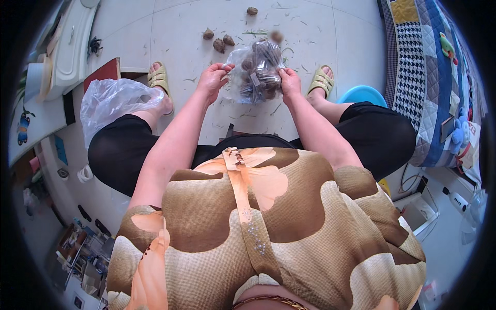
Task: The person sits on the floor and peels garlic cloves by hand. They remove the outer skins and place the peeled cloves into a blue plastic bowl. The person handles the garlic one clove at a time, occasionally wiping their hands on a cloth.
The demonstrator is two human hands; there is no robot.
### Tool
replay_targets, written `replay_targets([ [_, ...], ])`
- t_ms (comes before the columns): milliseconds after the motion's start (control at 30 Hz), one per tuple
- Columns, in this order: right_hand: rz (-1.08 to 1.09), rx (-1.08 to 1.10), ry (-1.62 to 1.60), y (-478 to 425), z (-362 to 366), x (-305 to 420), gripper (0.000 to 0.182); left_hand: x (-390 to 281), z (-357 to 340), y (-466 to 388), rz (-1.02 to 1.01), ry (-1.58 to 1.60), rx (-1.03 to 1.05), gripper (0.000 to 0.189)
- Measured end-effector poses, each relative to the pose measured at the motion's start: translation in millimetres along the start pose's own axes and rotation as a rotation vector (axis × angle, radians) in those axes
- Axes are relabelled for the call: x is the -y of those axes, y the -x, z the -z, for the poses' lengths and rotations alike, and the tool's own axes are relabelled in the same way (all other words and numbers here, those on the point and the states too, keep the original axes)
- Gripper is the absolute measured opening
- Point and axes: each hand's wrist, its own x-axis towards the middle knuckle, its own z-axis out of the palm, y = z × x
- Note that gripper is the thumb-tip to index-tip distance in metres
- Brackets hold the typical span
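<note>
A clear plastic bag full of brown, roundish lumps hangs between my two hands, above the pale tiled floor. My left hand pinches the loose edge of the bag between thumb and fingers. At the bag's other side, my right hand grips the plastic. Several similar brown lumps lie on the floor beyond the bag to the left, and one more sits farther off. Another lump looks blurred just past the bag; whether it touches the floor cannot be told. What exactly the lumps are is unclear.
Thin green and dry scraps are scattered over the floor. A large translucent plastic bag lies by my left knee. A blue basin stands beyond my right leg. A bed with a patchwork quilt is at the right, a white cabinet at the left.
</note>
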Motion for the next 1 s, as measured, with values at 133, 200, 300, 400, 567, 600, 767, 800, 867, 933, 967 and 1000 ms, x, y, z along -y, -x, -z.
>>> replay_targets([
  [133,0.141,0.004,0.212,-3.1,-5.7,8.2,0.011,9.5,5.6,-13.0,0.073,0.028,-0.066,0.017],
  [200,0.184,0.025,0.21,-5.0,-10.9,5.7,0.011,13.8,9.2,-15.9,0.16,0.051,-0.084,0.02],
  [300,0.183,0.087,0.14,2.7,-19.2,12.3,0.011,15.7,8.5,-12.1,0.18,0.039,-0.068,0.031],
  [400,0.234,0.115,0.059,9.5,-34.1,24.5,0.012,13.4,5.6,-6.2,0.193,-0.035,-0.063,0.043],
  [567,0.288,0.104,0.093,3.7,-36.9,30.3,0.013,7.1,3.1,2.1,0.26,-0.129,-0.081,0.058],
  [600,0.253,0.105,0.046,9.8,-40.2,35.8,0.013,10.4,5.9,2.4,0.272,-0.132,-0.109,0.058],
  [767,0.341,0.117,-0.019,18.4,-49.8,50.6,0.012,15.9,20.7,4.2,0.323,-0.168,-0.389,0.058],
  [800,0.352,0.138,-0.077,21.4,-52.8,56.1,0.011,16.1,26.1,3.2,0.311,-0.165,-0.458,0.056],
  [867,0.374,0.16,-0.14,28.9,-58.5,66.0,0.011,16.9,41.2,-2.7,0.289,-0.175,-0.613,0.05],
  [933,0.41,0.187,-0.145,37.4,-62.7,79.6,0.011,19.0,61.4,-10.8,0.267,-0.195,-0.788,0.043],
  [967,0.426,0.2,-0.164,41.9,-65.5,85.0,0.011,22.7,68.9,-12.0,0.241,-0.165,-0.835,0.04],
  [1000,0.444,0.212,-0.18,47.1,-68.2,91.1,0.01,24.1,71.2,-11.6,0.214,-0.133,-0.878,0.037],
])
